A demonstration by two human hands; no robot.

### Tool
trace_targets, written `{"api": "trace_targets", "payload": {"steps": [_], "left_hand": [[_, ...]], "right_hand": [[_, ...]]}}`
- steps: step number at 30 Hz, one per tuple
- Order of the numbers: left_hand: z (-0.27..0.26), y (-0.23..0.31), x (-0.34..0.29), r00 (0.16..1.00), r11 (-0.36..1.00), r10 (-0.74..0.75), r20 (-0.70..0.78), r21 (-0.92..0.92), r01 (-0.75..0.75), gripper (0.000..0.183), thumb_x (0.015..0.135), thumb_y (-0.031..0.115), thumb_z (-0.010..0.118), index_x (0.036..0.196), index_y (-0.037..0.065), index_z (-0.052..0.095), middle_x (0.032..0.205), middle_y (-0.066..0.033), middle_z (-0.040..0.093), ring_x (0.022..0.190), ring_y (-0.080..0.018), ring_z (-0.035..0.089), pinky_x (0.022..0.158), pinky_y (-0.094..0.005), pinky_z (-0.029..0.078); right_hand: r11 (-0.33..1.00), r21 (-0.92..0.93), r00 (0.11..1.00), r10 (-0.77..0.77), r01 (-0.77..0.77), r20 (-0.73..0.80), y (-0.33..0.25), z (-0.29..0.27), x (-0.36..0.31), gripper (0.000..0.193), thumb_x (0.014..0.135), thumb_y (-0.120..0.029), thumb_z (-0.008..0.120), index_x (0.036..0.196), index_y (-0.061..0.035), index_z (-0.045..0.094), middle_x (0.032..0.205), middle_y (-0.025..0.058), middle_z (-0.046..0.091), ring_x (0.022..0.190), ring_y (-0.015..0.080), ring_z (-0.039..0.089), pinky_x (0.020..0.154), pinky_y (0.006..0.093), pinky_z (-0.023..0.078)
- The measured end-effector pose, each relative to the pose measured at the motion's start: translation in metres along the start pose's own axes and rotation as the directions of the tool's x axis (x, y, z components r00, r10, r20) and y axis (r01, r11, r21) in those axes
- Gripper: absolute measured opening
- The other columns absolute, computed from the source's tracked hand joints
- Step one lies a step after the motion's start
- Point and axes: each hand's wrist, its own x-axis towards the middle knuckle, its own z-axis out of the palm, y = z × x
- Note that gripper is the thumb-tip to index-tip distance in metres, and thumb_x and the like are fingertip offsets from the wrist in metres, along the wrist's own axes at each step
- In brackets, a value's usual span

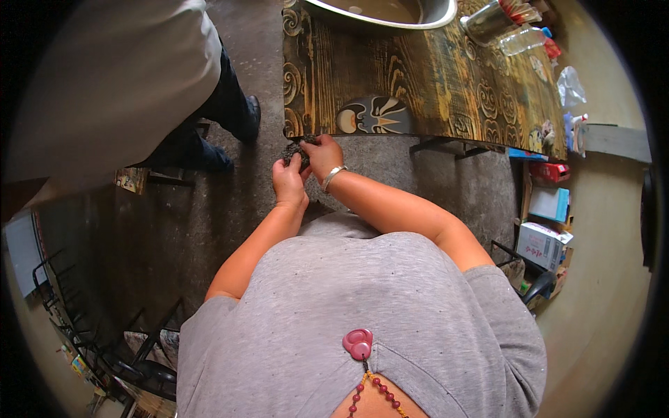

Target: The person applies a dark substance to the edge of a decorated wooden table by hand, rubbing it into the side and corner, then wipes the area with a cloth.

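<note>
Just off the near left corner of a carved wooden table (446,90), both hands hold a dark, rough-looking clump (295,148) between them. Its kind cannot be made out. My left hand (288,182) grips it from below and the left, fingers closed. My right hand (325,159), with a silver bracelet (333,175) at the wrist, pinches it from the right and above. The fingers cover part of the clump. A painted mask design (374,115) decorates the table's near edge, right of the hands.
A metal basin (437,17) with murky brown liquid stands at the far side of the table. To its right are a metal container (483,24) and a clear plastic bottle (523,42). Someone in a pale garment (139,76) stands at the left. Boxes (542,245) fill shelves at right.
</note>
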Motion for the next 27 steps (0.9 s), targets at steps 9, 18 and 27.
{"api": "trace_targets", "payload": {"steps": [9,18,27], "left_hand": [[0.039,-0.021,0.005,0.992,0.990,-0.065,0.113,0.134,0.049,0.016,0.083,0.008,0.053,0.095,-0.002,0.049,0.093,-0.0105,0.056,0.079,-0.0189,0.057,0.058,-0.0304,0.052],[0.086,-0.056,0.015,0.958,0.943,-0.168,0.232,0.320,0.088,0.024,0.078,0.009,0.058,0.096,-0.004,0.050,0.091,-0.0108,0.058,0.074,-0.0196,0.059,0.054,-0.0287,0.052],[0.024,0.000,0.007,0.989,0.969,-0.093,0.113,0.240,0.064,0.023,0.083,0.010,0.053,0.102,-0.002,0.046,0.096,-0.0118,0.055,0.083,-0.0229,0.058,0.065,-0.0311,0.051]], "right_hand": [[0.995,0.094,0.998,0.043,-0.039,-0.039,0.051,-0.039,0.028,0.022,0.076,-0.007,0.055,0.096,0.0036,0.054,0.085,0.0135,0.059,0.070,0.0225,0.059,0.051,0.0323,0.049],[0.862,0.496,0.908,0.285,-0.104,-0.306,0.024,-0.094,0.021,0.019,0.079,-0.007,0.055,0.095,0.0034,0.052,0.086,0.0123,0.058,0.067,0.0214,0.057,0.049,0.0319,0.048],[0.929,0.286,0.962,0.264,-0.234,-0.070,0.037,-0.016,0.026,0.015,0.076,-0.005,0.058,0.089,0.0026,0.057,0.082,0.0119,0.061,0.069,0.0208,0.058,0.058,0.0324,0.047]]}}
